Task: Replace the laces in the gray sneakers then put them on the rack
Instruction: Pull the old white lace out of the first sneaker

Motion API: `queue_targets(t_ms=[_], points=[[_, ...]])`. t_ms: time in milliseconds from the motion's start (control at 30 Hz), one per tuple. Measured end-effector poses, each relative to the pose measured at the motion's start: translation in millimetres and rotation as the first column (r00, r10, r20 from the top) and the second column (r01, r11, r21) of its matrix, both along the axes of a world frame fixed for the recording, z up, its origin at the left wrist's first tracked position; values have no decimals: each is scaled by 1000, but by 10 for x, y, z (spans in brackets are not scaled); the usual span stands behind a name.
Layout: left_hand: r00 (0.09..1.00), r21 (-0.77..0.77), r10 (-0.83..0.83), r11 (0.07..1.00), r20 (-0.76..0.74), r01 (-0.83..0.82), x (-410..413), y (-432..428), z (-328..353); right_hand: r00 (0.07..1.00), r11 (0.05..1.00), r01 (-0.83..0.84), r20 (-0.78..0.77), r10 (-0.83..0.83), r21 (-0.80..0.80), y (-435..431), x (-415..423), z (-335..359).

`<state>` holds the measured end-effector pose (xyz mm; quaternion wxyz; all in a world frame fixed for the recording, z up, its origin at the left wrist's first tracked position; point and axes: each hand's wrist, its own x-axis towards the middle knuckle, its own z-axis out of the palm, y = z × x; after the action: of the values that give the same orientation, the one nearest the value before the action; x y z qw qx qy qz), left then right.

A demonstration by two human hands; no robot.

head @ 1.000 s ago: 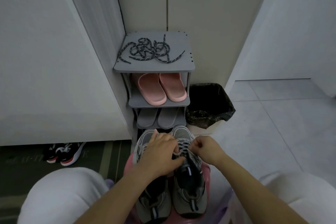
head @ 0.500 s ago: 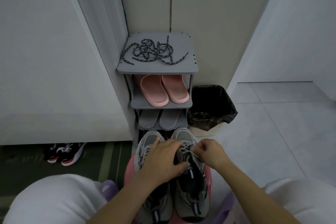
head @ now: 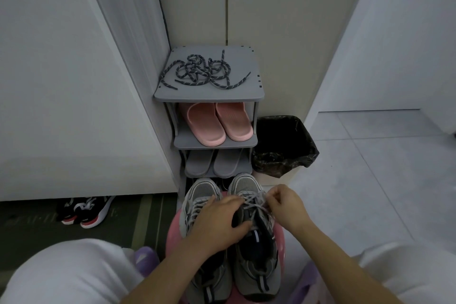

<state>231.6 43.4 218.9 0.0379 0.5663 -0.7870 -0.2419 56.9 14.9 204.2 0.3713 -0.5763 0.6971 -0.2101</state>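
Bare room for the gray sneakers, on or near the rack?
Top shelf: only a front strip is bare, before the dark laces. Pink slippers and gray slippers fill the shelves below. Tile floor right of the bin is open.

Gray sneakers point(head: 257, 276) with pale laces point(head: 250, 201) stand before the rack point(head: 209, 95), dark laces point(head: 199, 73) tangled on top.
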Motion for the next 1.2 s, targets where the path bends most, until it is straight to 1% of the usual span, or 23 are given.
queue_targets(t_ms=[100, 200, 233, 300, 333, 367, 400, 467, 500, 533, 667, 800, 833, 900, 933, 967, 1133, 1200], points=[[1000, 2, 1, 1000, -20, -1, 8, 6, -5, 999, 995, -45, 13, 44, 89, 9, 1, 5], [1000, -2, -2, 1000, -27, 2, 8, 9, -14, 998, 996, -33, 58, 28, 85, 19, 4, 4], [1000, 0, -2, 1000, -26, 2, 9, 11, -18, 999, 997, -39, 38, 36, 72, 23, 12, 4], [1000, 3, -1, 1000, -21, 1, 14, 9, -31, 995, 996, -77, -63, 80, 40, 29, 33, 5], [1000, 4, -4, 1000, -17, 4, 18, 8, -39, 993, 997, -72, -89, 74, 31, 26, 40, 14], [1000, 6, -7, 1000, -14, 7, 22, 7, -47, 997, 999, -32, -71, 34, 25, 16, 41, 21], [1000, 7, -10, 1000, -13, 10, 25, 7, -52, 999, 999, 35, 1, -35, 36, 7, 34, 20], [1000, 6, -11, 1000, -16, 11, 29, 5, -58, 972, 984, 148, 167, -163, 98, 0, 16, 32], [1000, 7, -11, 1000, -16, 12, 29, 4, -59, 960, 979, 165, 207, -188, 120, 3, 6, 41], [1000, 7, -13, 1000, -16, 13, 28, 2, -59, 959, 979, 155, 216, -181, 133, 6, -3, 44], [1000, 3, -16, 1000, -24, 16, 29, -2, -68, 986, 987, 53, 151, -76, 152, 37, -1, 38], [1000, 8, -16, 1000, -20, 16, 36, -5, -75, 999, 995, 40, 13, -41, 94, 21, 8, -2], [1000, 9, -16, 1000, -19, 16, 39, -5, -78, 997, 995, 63, 28, -66, 83, 13, 6, -13], [1000, 9, -18, 1000, -19, 18, 41, -3, -84, 978, 985, 134, 144, -148, 105, 12, 8, 1], [1000, 8, -19, 1000, -19, 19, 40, -3, -85, 968, 981, 149, 186, -170, 121, 12, 5, -3], [1000, 8, -17, 1000, -18, 18, 41, -2, -85, 968, 982, 142, 192, -164, 123, 13, -4, -9], [1000, 4, -21, 1000, -19, 21, 37, -1, -71, 996, 992, 18, 84, -28, 125, 34, -2, -37], [1000, 7, -19, 1000, -20, 19, 37, -1, -68, 1000, 996, -11, -15, 12, 93, 26, 12, -41]])
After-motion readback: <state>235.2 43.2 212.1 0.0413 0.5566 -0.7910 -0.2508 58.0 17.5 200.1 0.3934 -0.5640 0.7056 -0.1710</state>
